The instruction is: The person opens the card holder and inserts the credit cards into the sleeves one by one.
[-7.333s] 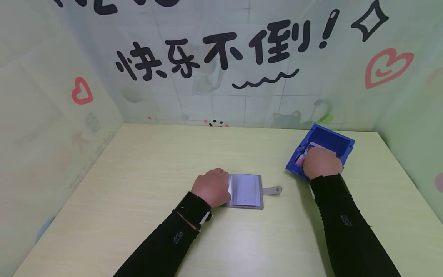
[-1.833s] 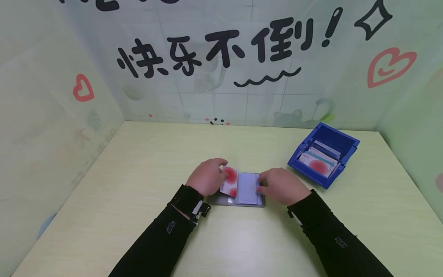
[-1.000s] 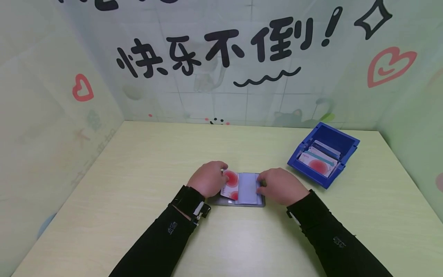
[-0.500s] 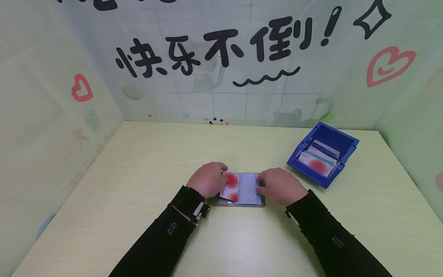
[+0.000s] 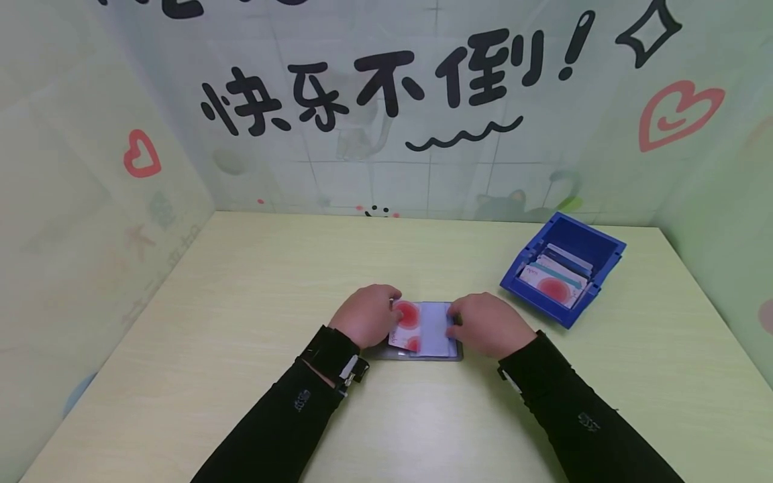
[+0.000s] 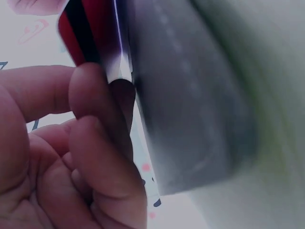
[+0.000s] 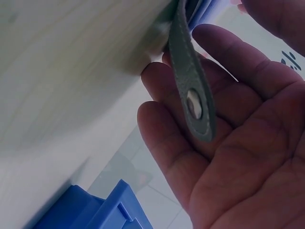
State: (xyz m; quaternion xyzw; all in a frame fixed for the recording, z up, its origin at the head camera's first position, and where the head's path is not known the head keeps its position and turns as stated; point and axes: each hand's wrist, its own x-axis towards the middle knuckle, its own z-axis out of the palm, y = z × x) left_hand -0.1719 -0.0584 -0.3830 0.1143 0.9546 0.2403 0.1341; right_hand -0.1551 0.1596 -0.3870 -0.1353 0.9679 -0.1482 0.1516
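In the head view a card holder point(image 5: 436, 329) lies spread on the table, clear sleeves up. The left hand point(image 5: 366, 315) pinches a white card with red circles point(image 5: 407, 318) over its left half. From the left wrist view, the left hand point(image 6: 71, 138) has thumb and fingers on the card, whose red back with a black stripe point(image 6: 86, 28) shows beside the grey cover point(image 6: 176, 105). At the holder's right edge, the right hand point(image 5: 492, 324) holds the sleeves. In the right wrist view, the grey snap strap point(image 7: 193, 90) lies across the right hand's point(image 7: 228, 114) bent fingers.
A blue box point(image 5: 534, 297) with its lid raised stands on the table point(image 5: 290, 261) at the back right, with several cards point(image 5: 558, 272) inside. Printed cloth point(image 5: 362, 181) hangs behind the table and at both sides.
The right hand has left the blue box and come to the holder's right edge. A card has appeared in the left hand; over the last half second, both shifted slightly right.
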